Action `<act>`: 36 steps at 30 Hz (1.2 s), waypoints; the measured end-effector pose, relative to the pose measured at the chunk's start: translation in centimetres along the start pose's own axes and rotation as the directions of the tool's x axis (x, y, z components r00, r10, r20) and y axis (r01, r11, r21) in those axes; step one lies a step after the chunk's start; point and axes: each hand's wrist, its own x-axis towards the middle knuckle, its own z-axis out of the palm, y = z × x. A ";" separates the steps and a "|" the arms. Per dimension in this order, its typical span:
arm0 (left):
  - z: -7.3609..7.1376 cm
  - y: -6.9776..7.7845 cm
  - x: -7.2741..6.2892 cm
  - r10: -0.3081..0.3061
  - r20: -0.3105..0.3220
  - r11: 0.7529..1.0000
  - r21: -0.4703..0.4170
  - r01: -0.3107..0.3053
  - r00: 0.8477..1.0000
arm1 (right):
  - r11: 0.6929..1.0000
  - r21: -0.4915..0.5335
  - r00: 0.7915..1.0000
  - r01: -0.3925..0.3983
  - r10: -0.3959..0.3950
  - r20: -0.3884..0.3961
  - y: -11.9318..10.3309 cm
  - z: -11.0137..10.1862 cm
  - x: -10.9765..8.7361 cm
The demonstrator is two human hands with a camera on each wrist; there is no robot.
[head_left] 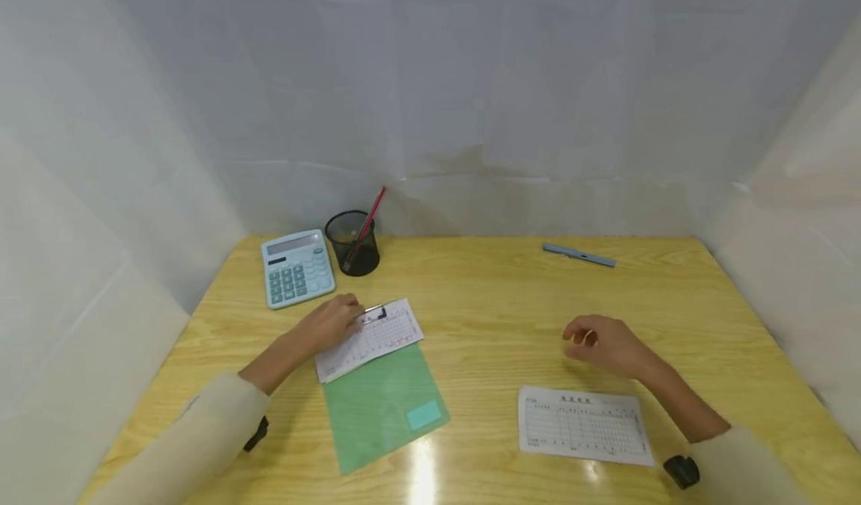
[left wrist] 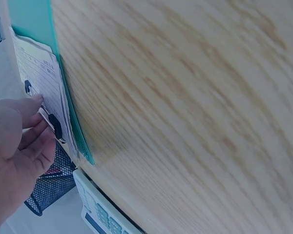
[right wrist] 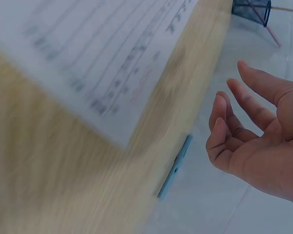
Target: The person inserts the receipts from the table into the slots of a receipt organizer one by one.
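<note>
My left hand (head_left: pixel 334 324) is at the top of a green clipboard (head_left: pixel 383 411), thumb and fingers pinching its metal clip (head_left: pixel 372 313). In the left wrist view the clip's black corner (left wrist: pixel 55 126) shows beside the fingers. A stack of printed forms (head_left: pixel 366 348) lies under the clip, partly covered by the hand. My right hand (head_left: pixel 605 344) hovers over the table with loosely bent fingers and nothing in them. Just in front of it lies a loose printed form (head_left: pixel 584 425), also large in the right wrist view.
A light blue calculator (head_left: pixel 298 268) lies at the back left, next to a black mesh pen cup (head_left: pixel 363 260) with a red pencil (head_left: pixel 366 225) in it. A blue-grey pen (head_left: pixel 578 255) lies near the table's back edge. White sheeting (head_left: pixel 430 101) surrounds the table.
</note>
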 end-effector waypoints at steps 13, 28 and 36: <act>-0.1 0.3 0.1 -0.073 0.082 0.997 -0.019 0.075 0.994 | 0.990 -0.010 0.984 -0.144 0.144 0.104 3.1 -0.9 -5.6; -0.2 0.1 0.0 -0.086 0.067 0.996 -0.024 0.087 0.994 | 0.937 -0.221 0.959 -0.271 0.283 0.025 1.9 1.5 -7.4; -0.1 0.2 -0.1 -0.066 0.037 0.998 -0.005 0.067 0.997 | 0.931 -0.232 0.954 -0.283 0.297 0.026 2.3 1.2 -7.0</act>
